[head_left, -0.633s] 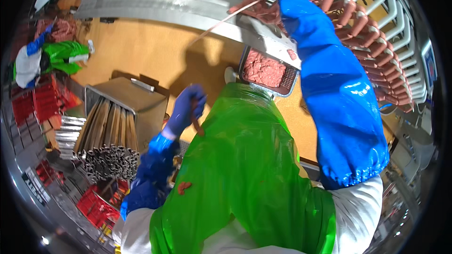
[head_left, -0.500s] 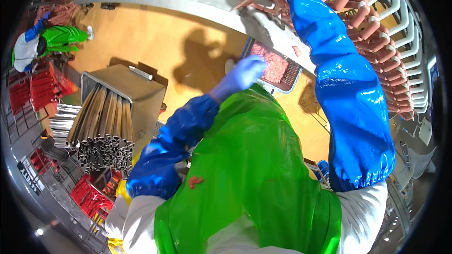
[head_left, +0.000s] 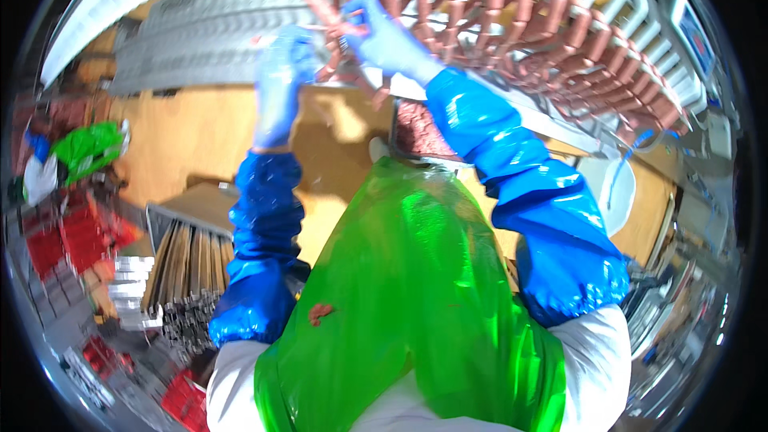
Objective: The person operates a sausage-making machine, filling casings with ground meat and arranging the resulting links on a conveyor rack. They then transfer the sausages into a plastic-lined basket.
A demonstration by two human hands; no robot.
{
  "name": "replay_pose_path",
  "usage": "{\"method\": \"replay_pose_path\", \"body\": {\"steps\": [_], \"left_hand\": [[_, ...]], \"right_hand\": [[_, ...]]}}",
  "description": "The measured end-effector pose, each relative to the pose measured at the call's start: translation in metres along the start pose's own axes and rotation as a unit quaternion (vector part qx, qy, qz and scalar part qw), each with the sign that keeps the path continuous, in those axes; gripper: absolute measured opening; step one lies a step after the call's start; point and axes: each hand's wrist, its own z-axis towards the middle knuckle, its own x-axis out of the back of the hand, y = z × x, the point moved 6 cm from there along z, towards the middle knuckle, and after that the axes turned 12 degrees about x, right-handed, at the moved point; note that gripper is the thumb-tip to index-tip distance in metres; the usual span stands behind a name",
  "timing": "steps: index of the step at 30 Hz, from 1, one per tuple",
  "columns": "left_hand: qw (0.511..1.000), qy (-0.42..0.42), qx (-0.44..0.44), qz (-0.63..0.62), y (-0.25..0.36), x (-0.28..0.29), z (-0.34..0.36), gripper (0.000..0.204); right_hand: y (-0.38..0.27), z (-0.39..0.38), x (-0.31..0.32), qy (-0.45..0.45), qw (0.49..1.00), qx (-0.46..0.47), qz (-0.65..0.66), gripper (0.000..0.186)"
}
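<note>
My left hand (head_left: 284, 64), gloved and smeared by motion, is raised at the metal rail, beside a thin pale strand; its fingers are too blurred to read. My right hand (head_left: 372, 40) has its fingers closed on a pinkish sausage chain (head_left: 326, 8) just right of it. Many linked sausages (head_left: 524, 4) hang in loops from white hooks (head_left: 640, 12) across the upper right. A tray of minced meat (head_left: 420, 124) sits below the rail, partly behind my right sleeve. A bit of meat (head_left: 320, 312) clings to my green apron.
A ridged metal surface (head_left: 184, 56) spans the upper left. A co-worker (head_left: 76, 156) in a green apron is at the far left, above red crates (head_left: 72, 236). A metal cart of long rods (head_left: 180, 272) stands lower left. A white container (head_left: 612, 200) with a blue hose is at right.
My left hand has risen from beside the apron to the rail near my right hand. My right hand has shifted left. The view has swung, bringing more hanging sausages into sight.
</note>
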Motion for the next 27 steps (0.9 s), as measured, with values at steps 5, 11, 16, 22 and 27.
{"method": "replay_pose_path", "body": {"steps": [5, 11, 16, 22, 27], "left_hand": [[0.843, -0.115, -0.438, 0.289, 0.042, -0.046, -0.026, 0.009], [0.918, -0.216, -0.036, 0.331, -0.128, 0.009, 0.077, 0.023], [0.957, -0.202, 0.089, 0.186, -0.145, -0.013, 0.036, 0.024], [0.919, -0.114, 0.355, 0.123, -0.248, 0.081, -0.034, 0.030], [0.937, 0.095, 0.154, 0.298, -0.066, 0.141, 0.048, 0.037]], "right_hand": [[-0.023, -0.006, -0.024, -0.006, 0.995, 0.079, 0.055, 0.024], [0.064, -0.010, -0.066, -0.056, 0.903, -0.335, 0.263, 0.043], [0.050, 0.006, -0.029, 0.165, 0.905, -0.169, 0.353, 0.028], [0.136, -0.041, -0.003, -0.018, 0.998, 0.017, 0.065, 0.022], [0.187, -0.089, 0.034, 0.125, 0.987, -0.033, 0.099, 0.031]]}}
